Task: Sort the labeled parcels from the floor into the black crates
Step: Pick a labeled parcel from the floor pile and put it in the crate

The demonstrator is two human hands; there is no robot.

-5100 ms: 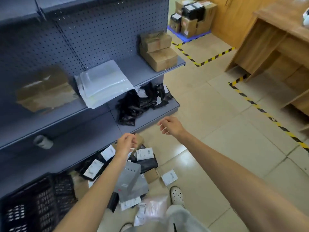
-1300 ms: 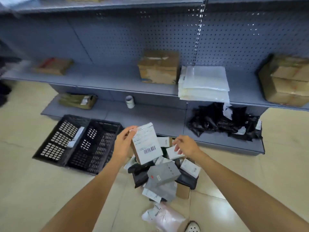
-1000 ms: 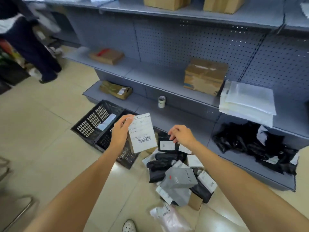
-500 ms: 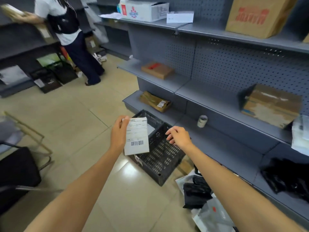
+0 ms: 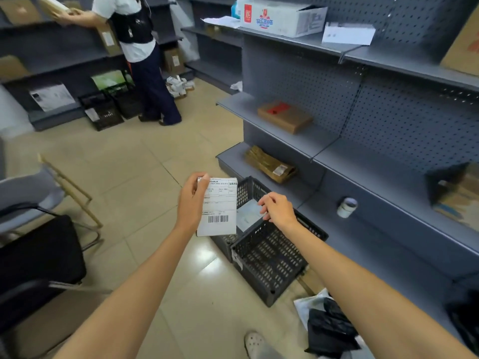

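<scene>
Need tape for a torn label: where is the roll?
In the head view, the roll stands at right on the lowest grey shelf, just beyond the black crates.

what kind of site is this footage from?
Probably a parcel pickup or sorting depot: grey pegboard shelving holding cardboard boxes, a barcoded parcel gripped in the left hand, and black crates on the floor.
</scene>
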